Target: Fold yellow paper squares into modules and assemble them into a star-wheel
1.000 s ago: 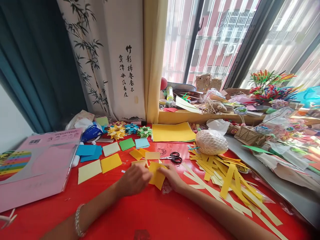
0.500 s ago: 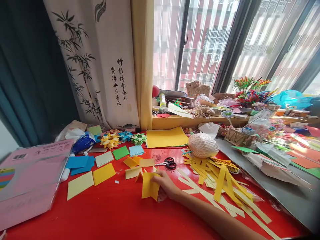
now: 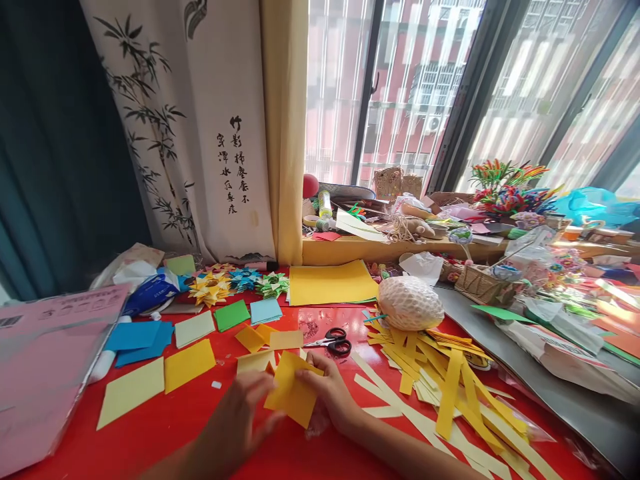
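My right hand point(image 3: 331, 390) pinches a piece of yellow paper point(image 3: 292, 389) by its upper right edge, thumb in front. The paper is tilted above the red table. Just left of it is my left hand point(image 3: 246, 405), somewhat blurred, its thumb and fingers apart around the paper's left side; no grip on it shows. Behind the paper lie folded pale yellow pieces point(image 3: 286, 340) and orange-yellow pieces point(image 3: 250, 339). Black-handled scissors point(image 3: 338, 341) rest farther back to the right.
Yellow paper strips point(image 3: 450, 393) spread over the right side. Blue sheets point(image 3: 134, 336), a green stack point(image 3: 232, 315) and a yellow sheet point(image 3: 190, 366) lie left. Folded paper stars point(image 3: 210, 289) and large yellow sheets point(image 3: 333, 283) are at the back, beside a foam-netted bundle point(image 3: 411, 303).
My left hand has come into view from below, beside the yellow paper. In my right hand the paper has turned and now looks flatter. The view has shifted slightly.
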`<state>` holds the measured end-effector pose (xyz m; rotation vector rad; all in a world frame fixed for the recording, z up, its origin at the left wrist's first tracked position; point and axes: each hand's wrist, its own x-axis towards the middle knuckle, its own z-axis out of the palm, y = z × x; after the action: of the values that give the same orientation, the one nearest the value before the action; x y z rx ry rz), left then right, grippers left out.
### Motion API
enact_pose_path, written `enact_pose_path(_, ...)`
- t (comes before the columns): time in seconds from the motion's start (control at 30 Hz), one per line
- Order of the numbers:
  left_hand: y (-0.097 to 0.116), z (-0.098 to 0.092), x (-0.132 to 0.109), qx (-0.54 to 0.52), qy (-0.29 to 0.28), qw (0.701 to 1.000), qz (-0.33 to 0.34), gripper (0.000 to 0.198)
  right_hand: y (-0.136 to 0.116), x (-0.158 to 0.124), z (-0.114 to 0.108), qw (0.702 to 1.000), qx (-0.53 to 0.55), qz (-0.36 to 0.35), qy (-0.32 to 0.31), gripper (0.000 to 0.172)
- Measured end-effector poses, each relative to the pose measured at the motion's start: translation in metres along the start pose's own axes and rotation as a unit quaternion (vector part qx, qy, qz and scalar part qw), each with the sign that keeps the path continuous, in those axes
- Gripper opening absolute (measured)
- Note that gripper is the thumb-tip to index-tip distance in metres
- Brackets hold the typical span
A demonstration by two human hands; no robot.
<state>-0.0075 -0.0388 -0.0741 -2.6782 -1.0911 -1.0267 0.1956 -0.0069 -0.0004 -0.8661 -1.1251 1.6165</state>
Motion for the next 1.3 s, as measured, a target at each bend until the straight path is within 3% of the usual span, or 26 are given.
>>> enact_pose_path(0.07, -0.007, -0.013, 0.054, -0.101, 0.037, 0.979, -0.172, 0.026, 0.001, 0.003, -0.001, 1.0, 0.026, -0.017, 0.003, 0.035)
enact_pose_path(0.1, -0.007, -0.017, 0.073, -0.157, 0.058, 0.961, -0.22, 0.023, 0.002, 0.005, -0.002, 0.999, 0.035, -0.019, 0.001, 0.036)
enact_pose_path(0.17, -0.002, -0.021, 0.091, -0.244, 0.026, 0.925, -0.289, 0.02, 0.004, 0.007, -0.002, 0.999, 0.044, -0.014, -0.011, 0.036)
enact_pose_path(0.23, 0.002, -0.02, 0.091, -0.288, -0.005, 0.897, -0.335, 0.02, 0.006, 0.008, -0.002, 0.998, 0.052, -0.015, -0.027, 0.031)
enact_pose_path(0.33, 0.004, -0.018, 0.08, -0.331, 0.038, 0.866, -0.372, 0.026, 0.008, 0.01, -0.003, 0.999, 0.038, 0.011, -0.035, 0.029)
enact_pose_path(0.47, 0.001, -0.019, 0.079, -0.291, 0.043, 0.878, -0.377, 0.026, 0.008, 0.016, -0.007, 0.996, 0.068, 0.054, -0.017, 0.032)
enact_pose_path(0.6, -0.003, -0.023, 0.084, -0.208, 0.034, 0.93, -0.302, 0.012, 0.005, 0.02, -0.009, 0.986, 0.154, 0.056, -0.013, 0.027)
enact_pose_path(0.7, -0.009, -0.026, 0.083, -0.136, 0.05, 0.977, -0.154, 0.008, 0.003, 0.017, -0.007, 0.982, 0.169, 0.074, -0.03, 0.027)
enact_pose_path(0.77, -0.014, -0.026, 0.081, -0.085, 0.06, 0.993, -0.062, 0.013, 0.003, 0.015, -0.006, 0.981, 0.169, 0.078, -0.048, 0.027)
enact_pose_path(0.9, -0.021, -0.027, 0.078, 0.018, 0.061, 0.993, 0.096, 0.021, 0.006, 0.011, -0.005, 0.985, 0.15, 0.077, -0.043, 0.026)
enact_pose_path(1.03, -0.019, -0.031, 0.081, 0.064, 0.033, 0.979, 0.192, 0.025, 0.009, 0.011, -0.006, 0.991, 0.119, 0.059, -0.035, 0.022)
enact_pose_path(1.13, -0.016, -0.033, 0.084, 0.053, 0.007, 0.972, 0.229, 0.024, 0.009, 0.012, -0.007, 0.992, 0.108, 0.056, -0.034, 0.021)
enact_pose_path(1.3, -0.019, -0.028, 0.083, 0.031, 0.007, 0.972, 0.233, 0.025, 0.01, 0.012, -0.009, 0.994, 0.095, 0.056, -0.014, 0.02)
